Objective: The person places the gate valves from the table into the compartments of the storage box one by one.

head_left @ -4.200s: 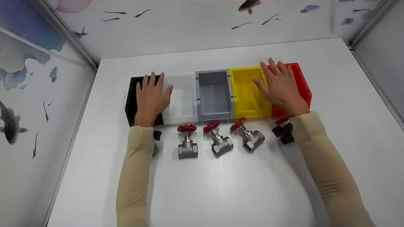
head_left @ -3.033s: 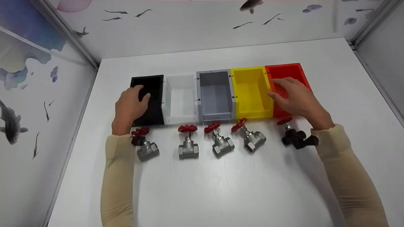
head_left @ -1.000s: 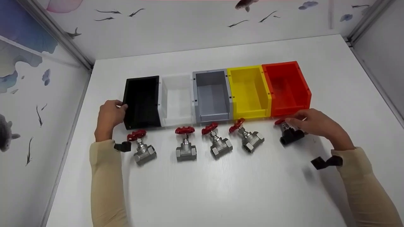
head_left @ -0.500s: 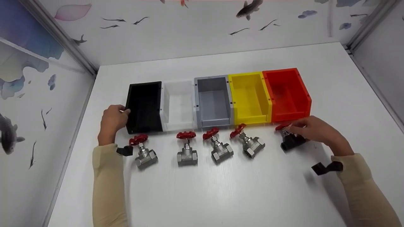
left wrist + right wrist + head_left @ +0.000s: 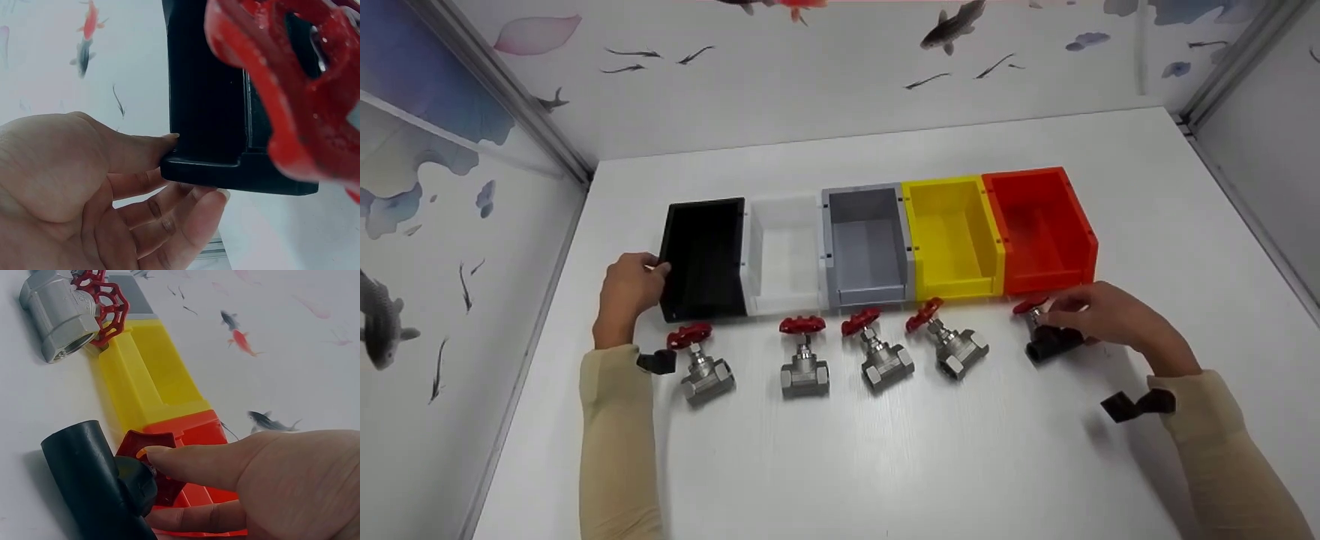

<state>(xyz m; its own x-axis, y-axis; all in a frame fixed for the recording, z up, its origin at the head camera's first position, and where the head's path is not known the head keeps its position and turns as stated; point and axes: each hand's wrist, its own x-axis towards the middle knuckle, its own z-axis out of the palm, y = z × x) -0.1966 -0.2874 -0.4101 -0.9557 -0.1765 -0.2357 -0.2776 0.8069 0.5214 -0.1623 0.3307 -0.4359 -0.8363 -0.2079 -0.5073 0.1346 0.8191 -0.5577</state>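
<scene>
At the left end of a row of joined bins, my left hand [image 5: 628,291] grips the outer side wall of the black bin [image 5: 703,259]. In the left wrist view the thumb [image 5: 146,147] lies on the bin's edge, with fingers curled round the outside. My right hand [image 5: 1121,321] is at the black valve [image 5: 1048,346] in front of the red bin [image 5: 1039,232]. The right wrist view shows its thumb [image 5: 194,461] on the valve's red handwheel [image 5: 132,440] and another finger on the far side, pinching it. The valve's right end is hidden under the hand.
White [image 5: 786,251], grey [image 5: 868,251] and yellow [image 5: 952,236] bins fill the row's middle. Several steel valves with red handwheels, including one near my left wrist [image 5: 706,375], lie along its front. Walls enclose the white table [image 5: 870,465] behind and at both sides.
From over the bins, my left hand has moved to the black bin's outer side, and my right hand has come down to the black valve. Over the last half second both hold still.
</scene>
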